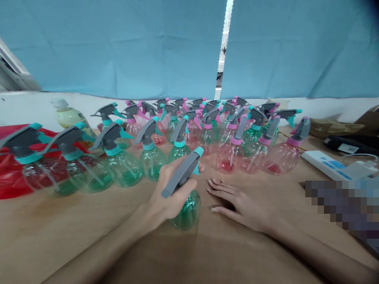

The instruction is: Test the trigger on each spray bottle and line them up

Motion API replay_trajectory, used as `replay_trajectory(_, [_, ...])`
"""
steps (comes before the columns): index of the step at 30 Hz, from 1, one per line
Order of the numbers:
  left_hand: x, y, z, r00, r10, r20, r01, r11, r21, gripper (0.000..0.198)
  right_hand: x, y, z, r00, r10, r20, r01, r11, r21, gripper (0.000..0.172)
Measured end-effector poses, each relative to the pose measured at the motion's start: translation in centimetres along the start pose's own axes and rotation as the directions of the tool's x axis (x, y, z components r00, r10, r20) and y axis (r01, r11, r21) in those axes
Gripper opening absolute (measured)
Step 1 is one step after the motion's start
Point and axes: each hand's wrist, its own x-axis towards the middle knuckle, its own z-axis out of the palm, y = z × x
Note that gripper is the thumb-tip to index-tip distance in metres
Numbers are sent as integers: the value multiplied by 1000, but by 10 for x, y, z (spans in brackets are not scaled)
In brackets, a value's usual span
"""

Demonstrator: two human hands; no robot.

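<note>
My left hand (170,193) is wrapped round the neck of a green spray bottle (187,211) with a grey trigger head and teal nozzle, which stands on the brown table (74,232). Beside it on the right, my right hand (237,201) lies flat on the table with its fingers stretched out, holding nothing. Just beyond both hands stand several more spray bottles: green ones with teal collars (151,157) to the left and pink ones with pink collars (233,156) to the right.
A red plastic sheet (12,177) lies at the far left under some bottles. A capped bottle of pale liquid (69,116) stands behind them. A white power strip (331,163) and dark items lie at the right. Blue cloth (118,47) hangs behind.
</note>
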Motion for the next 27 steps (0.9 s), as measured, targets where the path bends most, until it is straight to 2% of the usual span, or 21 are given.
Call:
replay_trajectory(9, [1, -1, 0, 999, 9, 32, -9, 1000, -15, 12, 0, 0, 0, 1000, 0, 14, 0, 1000, -18, 55])
replay_trajectory(14, [-3, -4, 4, 998, -34, -46, 34, 999, 3, 19, 0, 1, 1, 1000, -16, -7, 16, 1000, 5, 54])
replay_trajectory(18, [-5, -7, 7, 998, -37, -58, 36, 999, -18, 30, 0, 3, 2, 1000, -9, -10, 9, 1000, 9, 55])
replay_trajectory(27, [-7, -14, 7, 995, -75, -71, 73, 997, -28, 22, 1, 3, 1, 1000, -14, 19, 15, 999, -47, 57])
